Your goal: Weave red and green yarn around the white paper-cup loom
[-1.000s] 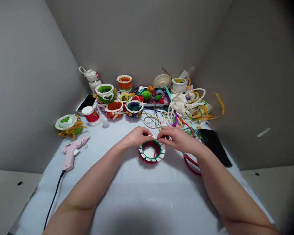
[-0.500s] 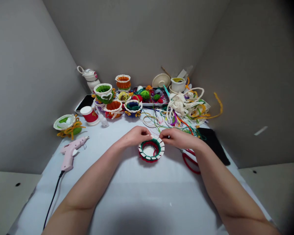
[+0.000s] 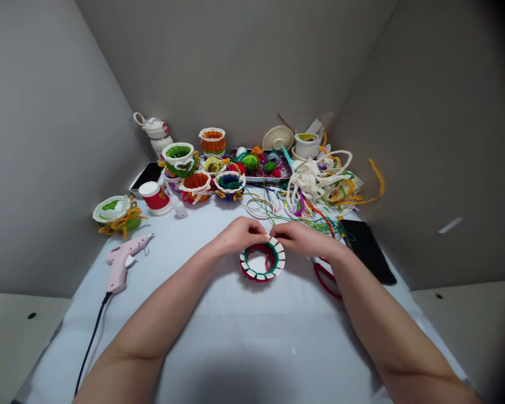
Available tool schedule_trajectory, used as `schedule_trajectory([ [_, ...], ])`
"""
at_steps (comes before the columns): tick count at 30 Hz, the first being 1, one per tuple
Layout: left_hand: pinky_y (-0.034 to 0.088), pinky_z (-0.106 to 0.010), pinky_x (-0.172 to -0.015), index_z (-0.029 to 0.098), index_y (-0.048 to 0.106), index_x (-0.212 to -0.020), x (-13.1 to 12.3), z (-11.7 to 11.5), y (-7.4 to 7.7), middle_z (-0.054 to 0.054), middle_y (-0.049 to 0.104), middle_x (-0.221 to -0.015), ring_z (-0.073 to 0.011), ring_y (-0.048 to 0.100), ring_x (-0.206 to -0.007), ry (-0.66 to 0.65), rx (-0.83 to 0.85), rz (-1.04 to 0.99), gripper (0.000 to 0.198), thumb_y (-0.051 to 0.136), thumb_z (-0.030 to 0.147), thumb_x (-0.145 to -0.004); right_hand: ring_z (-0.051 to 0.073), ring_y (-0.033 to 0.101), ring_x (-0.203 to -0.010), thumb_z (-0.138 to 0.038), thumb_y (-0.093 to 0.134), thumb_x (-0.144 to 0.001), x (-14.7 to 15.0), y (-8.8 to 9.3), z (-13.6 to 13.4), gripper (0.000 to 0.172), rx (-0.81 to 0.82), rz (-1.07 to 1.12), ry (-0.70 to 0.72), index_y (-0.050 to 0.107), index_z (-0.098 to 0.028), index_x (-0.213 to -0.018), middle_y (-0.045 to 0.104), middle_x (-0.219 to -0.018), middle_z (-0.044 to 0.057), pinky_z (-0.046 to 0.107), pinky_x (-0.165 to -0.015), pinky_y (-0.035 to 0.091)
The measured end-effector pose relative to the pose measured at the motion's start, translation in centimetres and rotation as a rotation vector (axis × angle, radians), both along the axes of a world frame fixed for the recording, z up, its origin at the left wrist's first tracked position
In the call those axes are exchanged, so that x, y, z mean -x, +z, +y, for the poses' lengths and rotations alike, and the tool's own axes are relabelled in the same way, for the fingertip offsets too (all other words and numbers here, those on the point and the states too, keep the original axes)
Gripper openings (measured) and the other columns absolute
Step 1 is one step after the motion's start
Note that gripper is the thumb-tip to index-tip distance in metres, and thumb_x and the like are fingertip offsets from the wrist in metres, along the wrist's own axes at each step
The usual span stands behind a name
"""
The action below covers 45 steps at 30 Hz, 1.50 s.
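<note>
Close to the middle of the table sits a paper cup (image 3: 262, 276) with its rim cut into white flaps, woven round with green and red yarn. Its open mouth faces me, and red yarn shows inside. At the far left side of the rim, my left hand (image 3: 244, 233) is closed on the cup. My right hand (image 3: 297, 237) has its fingers bent and pressed together against the far right of the rim; what they pinch is hidden. Thin strands lie just beyond the fingertips. Red-handled scissors (image 3: 327, 280) lie partly under my right forearm.
A pink glue gun (image 3: 124, 259) with a black cord lies left. Behind it stand a red-and-white cup (image 3: 155, 199) and several yarn-woven baskets (image 3: 194, 185). A tray of yarn balls (image 3: 263, 180) is at the back, a tangle of trims (image 3: 315, 179) right, and a black flat object (image 3: 368, 252) beyond the scissors.
My right hand has shifted slightly left, bringing its fingertips nearer my left hand over the cup's rim. The cup sits marginally further right and lower in view.
</note>
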<state>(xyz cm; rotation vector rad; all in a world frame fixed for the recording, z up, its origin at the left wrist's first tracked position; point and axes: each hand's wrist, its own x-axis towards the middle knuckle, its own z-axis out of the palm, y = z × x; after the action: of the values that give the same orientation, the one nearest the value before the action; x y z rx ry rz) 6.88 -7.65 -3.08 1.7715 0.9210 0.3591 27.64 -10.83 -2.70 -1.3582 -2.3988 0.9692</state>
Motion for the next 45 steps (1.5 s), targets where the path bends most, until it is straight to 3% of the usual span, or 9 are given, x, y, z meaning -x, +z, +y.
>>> schedule_trajectory([
  [7, 0.038, -0.024, -0.057, 0.013, 0.065, -0.074, 0.4, 0.3, -0.8, -0.002, 0.063, -0.070, -0.0111, 0.051, -0.061, 0.064, -0.044, 0.072, 0.028, 0.062, 0.040, -0.073, 0.014, 0.055, -0.068, -0.031, 0.050, -0.089, -1.6, 1.7, -0.5, 0.020, -0.010, 0.016, -0.038, 0.066, -0.018, -0.087, 0.066, -0.076, 0.002, 0.024, -0.063, 0.040],
  [16, 0.034, -0.022, -0.054, 0.013, 0.063, -0.072, 0.2, 0.4, -1.1, -0.001, 0.059, -0.065, -0.0100, 0.048, -0.058, 0.086, -0.040, 0.067, 0.029, 0.061, 0.042, -0.072, 0.016, 0.056, -0.075, -0.024, 0.053, -0.090, -0.6, 2.8, -1.6, 0.014, -0.255, 0.001, -0.023, 0.065, -0.018, -0.085, 0.065, -0.083, 0.005, 0.026, -0.068, 0.040],
  [26, 0.033, -0.022, -0.053, 0.013, 0.062, -0.073, 0.2, 0.3, -0.9, -0.001, 0.058, -0.066, -0.0095, 0.047, -0.058, 0.091, -0.020, 0.068, 0.028, 0.061, 0.041, -0.072, 0.017, 0.057, -0.076, -0.018, 0.051, -0.087, -1.6, 3.2, -1.7, 0.016, -0.192, -0.081, 0.033, 0.066, -0.018, -0.086, 0.067, -0.083, 0.005, 0.027, -0.069, 0.039],
  [36, 0.036, -0.023, -0.056, 0.014, 0.061, -0.073, 0.6, 0.4, -0.1, 0.000, 0.059, -0.066, -0.0102, 0.049, -0.060, 0.033, -0.016, 0.096, 0.020, 0.059, 0.034, -0.071, 0.016, 0.056, -0.070, -0.021, 0.050, -0.083, -1.5, 1.1, -0.5, 0.016, -0.045, -0.072, 0.065, 0.066, -0.017, -0.082, 0.066, -0.077, 0.003, 0.025, -0.063, 0.038],
  [45, 0.037, -0.022, -0.055, 0.013, 0.062, -0.073, 0.0, 0.0, -0.5, -0.001, 0.060, -0.068, -0.0102, 0.050, -0.061, 0.020, 0.008, 0.053, 0.031, 0.061, 0.044, -0.073, 0.014, 0.052, -0.068, -0.026, 0.050, -0.086, -0.8, -0.1, 0.0, 0.019, -0.009, -0.015, 0.047, 0.066, -0.016, -0.086, 0.065, -0.076, 0.002, 0.023, -0.059, 0.034],
])
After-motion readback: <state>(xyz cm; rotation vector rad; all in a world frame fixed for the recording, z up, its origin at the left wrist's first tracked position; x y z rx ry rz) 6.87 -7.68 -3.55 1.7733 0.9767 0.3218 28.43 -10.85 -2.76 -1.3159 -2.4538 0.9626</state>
